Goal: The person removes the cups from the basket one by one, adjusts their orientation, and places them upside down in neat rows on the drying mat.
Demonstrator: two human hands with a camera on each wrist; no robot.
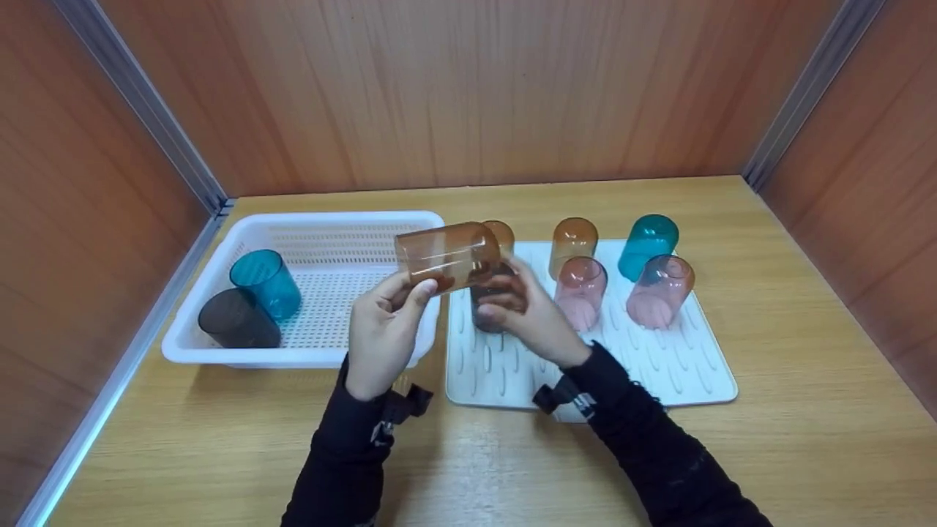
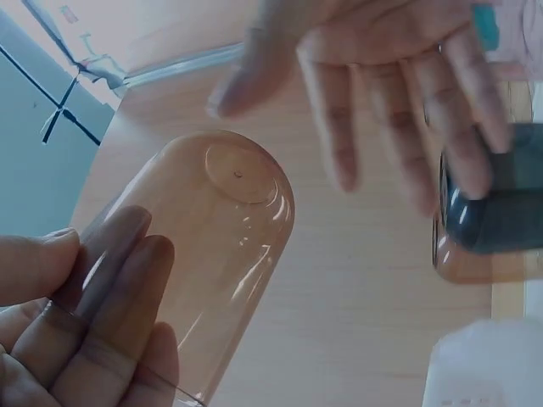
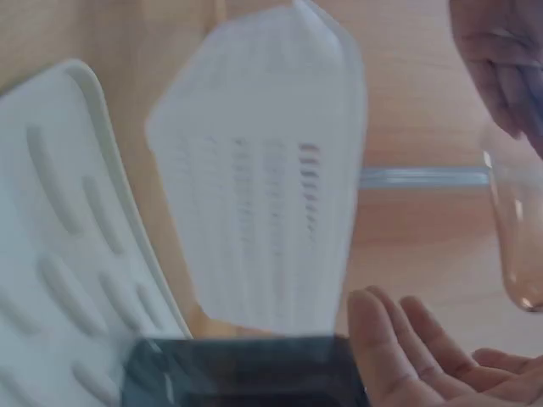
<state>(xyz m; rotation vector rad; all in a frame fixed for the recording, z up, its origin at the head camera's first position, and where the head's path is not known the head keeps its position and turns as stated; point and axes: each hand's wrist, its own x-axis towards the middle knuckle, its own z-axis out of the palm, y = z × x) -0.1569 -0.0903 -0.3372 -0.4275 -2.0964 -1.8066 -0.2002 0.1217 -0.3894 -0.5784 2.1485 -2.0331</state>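
My left hand point(image 1: 381, 333) pinches an amber see-through tumbler point(image 1: 439, 252) near its rim, thumb in front and fingers behind. The tumbler is tilted on its side in mid-air, its rounded base toward the right. Close to that base is my right hand point(image 1: 545, 322), fingers extended and holding nothing; the left wrist view shows a gap between its fingers point(image 2: 394, 127) and the tumbler. Behind the right fingers, a dark grey tumbler point(image 1: 487, 316) stands upside down on a white ridged drying mat point(image 1: 505, 384), partly hidden.
Upside down on the mat are two more amber tumblers point(image 1: 575, 245), a teal one point(image 1: 649, 245) and two pink ones point(image 1: 660, 296). At the left, a white perforated basket point(image 1: 256, 356) contains a teal tumbler point(image 1: 265, 282) and a dark one point(image 1: 238, 320). Wooden panels point(image 1: 468, 95) enclose the table.
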